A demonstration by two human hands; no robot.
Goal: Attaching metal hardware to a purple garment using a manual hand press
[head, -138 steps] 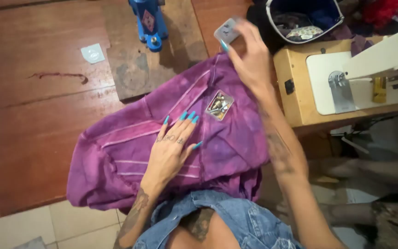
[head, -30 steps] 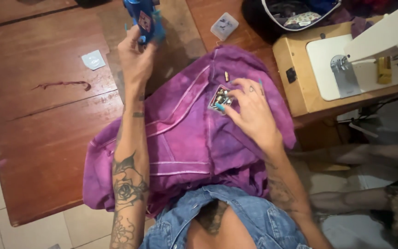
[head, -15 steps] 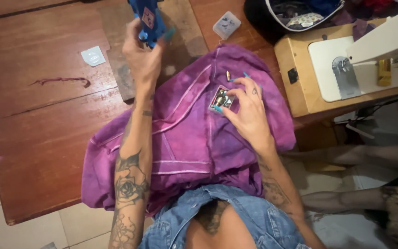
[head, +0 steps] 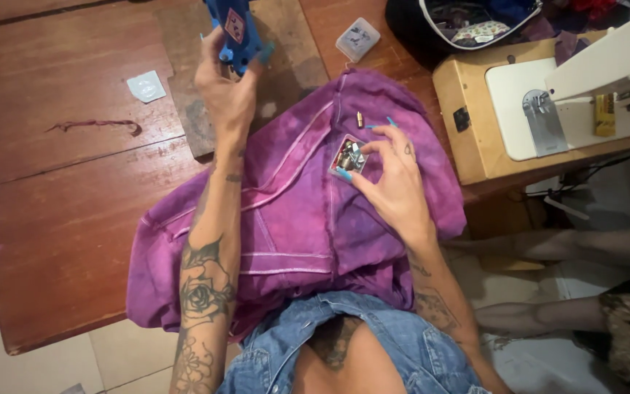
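Note:
A purple garment (head: 293, 219) lies spread over the near edge of a wooden table (head: 60, 182). My left hand (head: 227, 87) is stretched out over the table and grips a blue hand tool (head: 233, 29) standing at the far edge. My right hand (head: 395, 179) rests on the garment, its fingertips on a small open box of metal pieces (head: 348, 157). A single small brass piece (head: 360, 119) lies loose on the fabric just beyond the box.
A clear plastic box (head: 357, 38) and a small white packet (head: 146, 86) lie on the table, which also bears a darker board (head: 286, 66). A white sewing machine (head: 585, 80) on a tan stand is at the right. A dark bag (head: 468, 22) sits at the back.
My left hand left the garment, reached forward and took hold of the blue tool. My right hand came down from the clear plastic box onto the small box of metal pieces.

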